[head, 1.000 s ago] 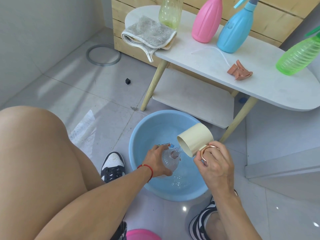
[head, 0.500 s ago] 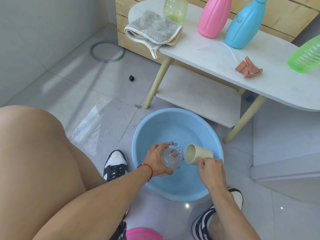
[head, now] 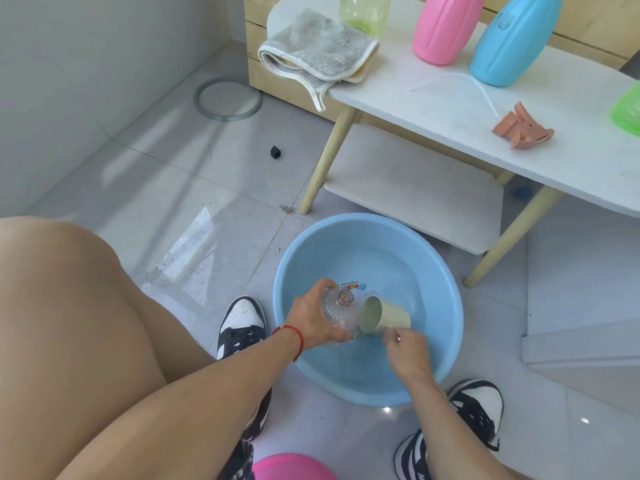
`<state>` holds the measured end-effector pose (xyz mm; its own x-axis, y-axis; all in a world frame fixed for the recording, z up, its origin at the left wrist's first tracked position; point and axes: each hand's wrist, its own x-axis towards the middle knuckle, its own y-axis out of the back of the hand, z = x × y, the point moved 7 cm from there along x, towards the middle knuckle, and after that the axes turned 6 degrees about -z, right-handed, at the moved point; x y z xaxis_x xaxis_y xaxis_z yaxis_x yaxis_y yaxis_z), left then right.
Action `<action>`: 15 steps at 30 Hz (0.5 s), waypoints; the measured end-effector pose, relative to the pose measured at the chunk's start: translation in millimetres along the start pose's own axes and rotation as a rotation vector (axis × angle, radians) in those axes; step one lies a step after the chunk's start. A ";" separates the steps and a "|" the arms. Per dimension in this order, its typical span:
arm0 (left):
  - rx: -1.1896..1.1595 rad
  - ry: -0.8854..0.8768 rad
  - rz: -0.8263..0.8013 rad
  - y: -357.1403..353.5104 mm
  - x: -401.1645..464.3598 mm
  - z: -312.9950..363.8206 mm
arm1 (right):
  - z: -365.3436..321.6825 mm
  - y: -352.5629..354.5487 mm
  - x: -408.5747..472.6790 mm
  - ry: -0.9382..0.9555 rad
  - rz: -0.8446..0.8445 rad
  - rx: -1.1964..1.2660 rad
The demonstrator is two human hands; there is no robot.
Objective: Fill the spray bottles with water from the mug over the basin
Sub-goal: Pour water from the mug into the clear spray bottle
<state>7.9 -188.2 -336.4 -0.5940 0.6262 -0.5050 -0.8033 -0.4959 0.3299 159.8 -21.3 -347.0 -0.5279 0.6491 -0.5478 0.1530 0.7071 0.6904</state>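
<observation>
Over the near half of the basin (head: 446, 282), my right hand (head: 405, 348) grips the mug (head: 382, 318) by its handle, mouth tipped toward the clear bottle (head: 337, 311). My left hand (head: 311, 318) wraps the bottle's shoulder, neck (head: 345, 297) open and tilted up. Procedure: raise the mug rim just above the neck, pour thinly, keep both inside the basin wall. Beyond the basin, pink (head: 445, 26) and blue (head: 512, 39) bottles wait on the table (head: 433, 105).
</observation>
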 end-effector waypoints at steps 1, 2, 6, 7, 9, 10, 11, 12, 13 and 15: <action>0.000 -0.005 -0.001 0.6 -0.3 0.1 | 2.8 5.5 0.0 -0.036 -0.008 0.096; -0.002 -0.008 -0.001 0.9 -0.8 0.1 | 6.7 11.0 -0.2 -0.072 -0.015 0.174; -0.016 -0.005 0.007 1.9 -2.5 1.1 | 24.2 36.2 -7.5 -0.127 0.040 0.458; 0.000 -0.009 0.006 2.2 -2.6 1.8 | 24.0 43.0 -11.5 -0.119 0.056 0.497; 0.027 -0.021 0.001 2.3 -3.3 4.2 | 19.7 56.0 -22.0 -0.099 0.116 0.536; 0.034 -0.026 0.000 2.5 -3.2 4.7 | 16.6 62.1 -25.5 -0.074 0.143 0.552; 0.037 -0.031 0.000 2.5 -3.2 5.0 | 13.1 68.1 -29.0 -0.058 0.167 0.542; 0.044 -0.035 0.000 2.5 -3.0 5.6 | 9.6 73.7 -30.9 -0.028 0.190 0.533; 0.052 -0.039 0.002 2.4 -2.8 6.1 | 6.6 78.5 -32.3 -0.004 0.211 0.506; 0.065 -0.047 0.006 1.6 -3.3 8.2 | -0.2 89.1 -37.1 0.050 0.256 0.438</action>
<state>8.2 -186.0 -327.7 -0.5988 0.6520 -0.4651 -0.8000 -0.4604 0.3847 192.8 17.6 -265.1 -0.4651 0.8104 -0.3564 0.6131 0.5852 0.5306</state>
